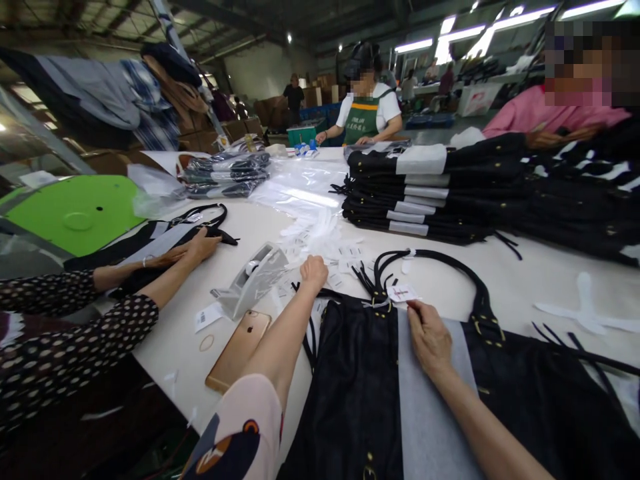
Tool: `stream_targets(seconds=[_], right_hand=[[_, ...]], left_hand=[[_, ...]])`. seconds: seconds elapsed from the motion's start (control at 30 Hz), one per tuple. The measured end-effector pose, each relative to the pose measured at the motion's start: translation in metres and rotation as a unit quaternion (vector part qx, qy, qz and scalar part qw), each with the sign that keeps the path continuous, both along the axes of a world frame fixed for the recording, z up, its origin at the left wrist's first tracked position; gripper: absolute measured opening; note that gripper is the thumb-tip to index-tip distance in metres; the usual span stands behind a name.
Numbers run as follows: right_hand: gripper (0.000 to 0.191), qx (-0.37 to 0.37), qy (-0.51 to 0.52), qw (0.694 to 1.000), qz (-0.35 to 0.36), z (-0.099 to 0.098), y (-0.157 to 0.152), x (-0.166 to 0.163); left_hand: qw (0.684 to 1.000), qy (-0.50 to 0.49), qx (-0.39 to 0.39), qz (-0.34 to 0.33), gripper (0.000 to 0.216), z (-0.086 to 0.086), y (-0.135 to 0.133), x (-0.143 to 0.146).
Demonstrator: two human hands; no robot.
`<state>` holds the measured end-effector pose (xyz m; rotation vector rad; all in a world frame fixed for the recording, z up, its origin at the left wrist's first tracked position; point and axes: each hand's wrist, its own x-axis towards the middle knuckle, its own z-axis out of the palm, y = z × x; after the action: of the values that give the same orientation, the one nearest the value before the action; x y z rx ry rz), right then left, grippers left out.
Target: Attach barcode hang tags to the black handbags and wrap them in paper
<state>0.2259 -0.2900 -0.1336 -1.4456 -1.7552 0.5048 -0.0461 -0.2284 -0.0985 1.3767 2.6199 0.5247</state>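
A co-worker's hand (200, 245) rests on a dark bag at the far left of the surface (540, 280). A gold phone (239, 349) lies beside a tape dispenser (253, 280). The left hand (314, 271) is curled shut over loose white tags (345, 257). The right hand (429, 337) pinches a small tag (401, 293) on the black bag (350, 393), which lies flat at the near edge.

— What sort of place was it?
— A factory floor, a bag-packing hall. Strip lights (500, 27) ran under a high steel roof.
— What showed that?
— A long white desk (540, 280) carried a stack of black bags (425, 200), bagged bundles (227, 175) and loose tags (345, 257). Cardboard cartons (273, 110) stood behind aproned workers.
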Motion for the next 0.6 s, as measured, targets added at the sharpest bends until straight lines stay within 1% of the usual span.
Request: stream_targets(seconds=[0.1,0.2,0.33,0.4,0.5,0.6], right_hand=[[0.036,0.003,0.004,1.0,0.0,-0.001,-0.001,-0.001],[0.035,0.005,0.007,1.0,-0.006,-0.001,-0.001,0.0],[0.036,0.007,0.014,1.0,-0.006,0.0,-0.001,-0.001],[0.036,0.007,0.015,1.0,-0.006,0.0,-0.002,-0.001],[0.035,0.009,0.014,1.0,-0.008,0.0,-0.002,-0.001],[0.033,0.012,0.006,1.0,-0.01,0.0,-0.002,-0.001]], left_hand=[[0.998,-0.061,0.015,0.023,0.01,0.004,0.003,-0.008],[0.988,-0.136,0.055,0.038,0.011,0.017,0.003,-0.019],[0.963,-0.228,0.135,0.055,0.016,0.038,-0.001,-0.026],[0.948,-0.267,0.163,0.059,0.013,0.047,-0.004,-0.028],[0.93,-0.308,0.194,0.06,0.006,0.055,-0.009,-0.031],[0.915,-0.328,0.226,0.063,0.005,0.06,-0.013,-0.034]])
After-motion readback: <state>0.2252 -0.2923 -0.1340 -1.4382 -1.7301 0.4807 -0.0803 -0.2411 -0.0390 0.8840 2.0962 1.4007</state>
